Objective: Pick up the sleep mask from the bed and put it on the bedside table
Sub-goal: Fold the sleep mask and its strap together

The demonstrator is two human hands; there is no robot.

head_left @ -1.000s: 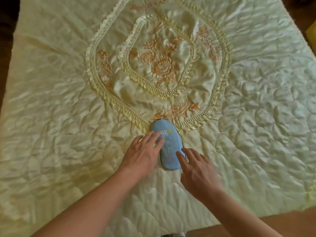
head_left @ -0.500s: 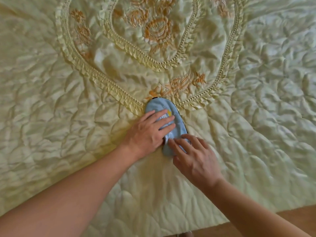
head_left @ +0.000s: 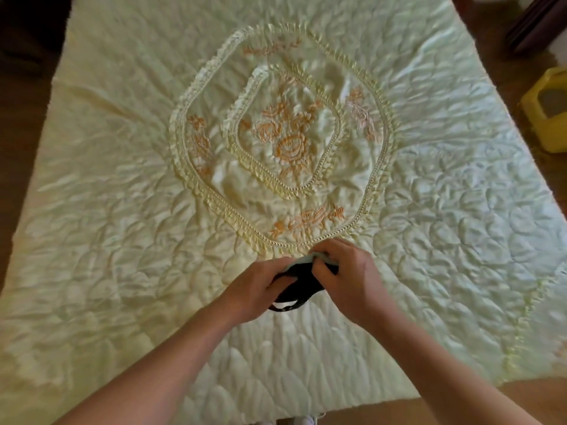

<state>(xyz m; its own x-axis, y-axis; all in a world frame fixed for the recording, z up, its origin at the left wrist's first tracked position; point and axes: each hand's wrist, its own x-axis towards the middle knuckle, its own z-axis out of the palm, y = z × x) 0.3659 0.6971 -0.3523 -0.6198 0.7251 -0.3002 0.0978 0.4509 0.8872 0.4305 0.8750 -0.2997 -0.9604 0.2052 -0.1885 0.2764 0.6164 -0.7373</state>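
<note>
Pale yellow quilted satin covers the bed (head_left: 122, 240), with two ruffled rings and orange embroidered flowers (head_left: 288, 142) at its middle. Brown wooden floor (head_left: 546, 167) shows along the right edge and the near right corner. On that floor, far right, stands a yellow plastic object (head_left: 549, 108), with something dark (head_left: 534, 23) beyond it in the far right corner. Nothing lies on the quilt between the hands and its edges.

Both bare forearms reach in from the near edge and meet just near of the outer ruffle. The left hand (head_left: 254, 289) and right hand (head_left: 352, 277) are curled together with fingers bent inward, both grips closed on the sleep mask (head_left: 302, 279). It is bunched between them, dark underside toward the camera and a sliver of its light blue face showing at the far side. Its black strap (head_left: 288, 305) loops down beneath the left hand. Whether the mask is touching the quilt cannot be told.
</note>
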